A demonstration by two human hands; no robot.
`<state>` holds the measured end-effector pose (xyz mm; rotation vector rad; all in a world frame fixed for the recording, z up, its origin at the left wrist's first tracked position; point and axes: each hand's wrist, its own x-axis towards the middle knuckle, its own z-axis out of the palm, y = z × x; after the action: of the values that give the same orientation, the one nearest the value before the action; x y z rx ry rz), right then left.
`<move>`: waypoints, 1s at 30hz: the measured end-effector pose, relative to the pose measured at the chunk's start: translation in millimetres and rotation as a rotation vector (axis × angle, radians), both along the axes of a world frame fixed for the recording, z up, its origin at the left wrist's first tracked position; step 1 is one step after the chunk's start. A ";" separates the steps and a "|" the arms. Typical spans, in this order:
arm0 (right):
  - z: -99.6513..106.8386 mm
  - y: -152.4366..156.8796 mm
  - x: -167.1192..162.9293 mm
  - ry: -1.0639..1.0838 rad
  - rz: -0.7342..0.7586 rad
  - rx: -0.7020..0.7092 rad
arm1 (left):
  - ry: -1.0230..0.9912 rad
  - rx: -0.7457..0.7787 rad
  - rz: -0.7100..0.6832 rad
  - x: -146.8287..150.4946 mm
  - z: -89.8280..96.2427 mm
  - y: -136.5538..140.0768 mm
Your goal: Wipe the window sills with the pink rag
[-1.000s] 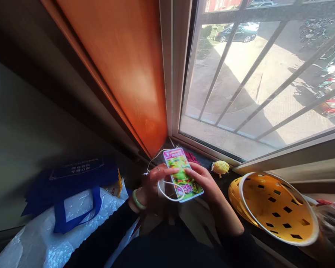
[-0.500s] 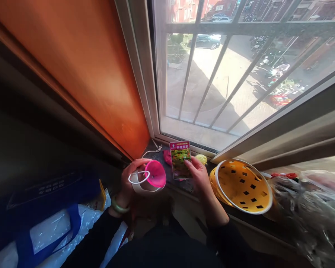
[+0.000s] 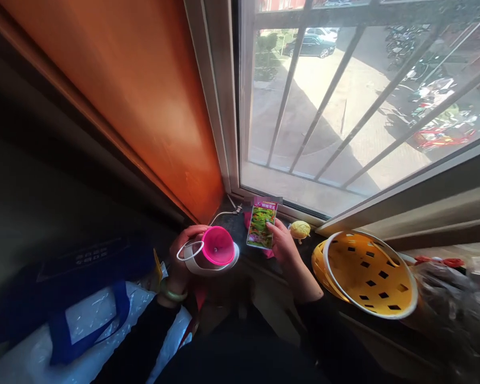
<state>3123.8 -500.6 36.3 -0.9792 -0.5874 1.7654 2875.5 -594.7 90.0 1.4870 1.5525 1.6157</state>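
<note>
My left hand (image 3: 184,250), with a pale green bangle at its wrist, is closed around a white cup-shaped container with a pink inside (image 3: 218,245). Its mouth tilts toward the right, and a white loop (image 3: 190,250) sticks out on the near left. Between the thumb and fingers of my right hand (image 3: 282,242) is a flat packet (image 3: 261,224) printed with green leaves and a pink header. The packet is upright, its front toward me, just right of the container and apart from it. Behind it some pink material (image 3: 269,254) shows in part on the dark sill (image 3: 240,229).
A yellow basket (image 3: 368,274) with diamond holes and a white rim stands at right, beside clear plastic bags (image 3: 456,298). A small yellow round object (image 3: 300,229) and a white cord (image 3: 222,214) lie near the window (image 3: 304,122). Blue-and-white bags (image 3: 92,325) fill the lower left.
The view has shifted, so the window and basket appear farther right. The packet now leans slightly right, and the container has turned a little, with its mouth facing me more. Both grips are the same.
</note>
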 end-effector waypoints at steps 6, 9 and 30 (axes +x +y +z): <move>-16.8 27.6 -26.4 -0.042 0.121 -0.038 | 0.026 -0.015 -0.041 4.0 3.5 -4.5; -27.0 44.6 -51.2 -0.206 0.167 0.038 | 0.089 -0.031 -0.025 5.9 3.0 -4.9; 0.4 60.5 -41.9 0.082 0.381 0.148 | 0.046 -0.019 -0.133 8.5 4.1 1.2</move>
<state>3081.9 -440.2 36.7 -0.7211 -0.8835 2.0498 2884.0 -593.5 94.1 1.5927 1.4559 1.4972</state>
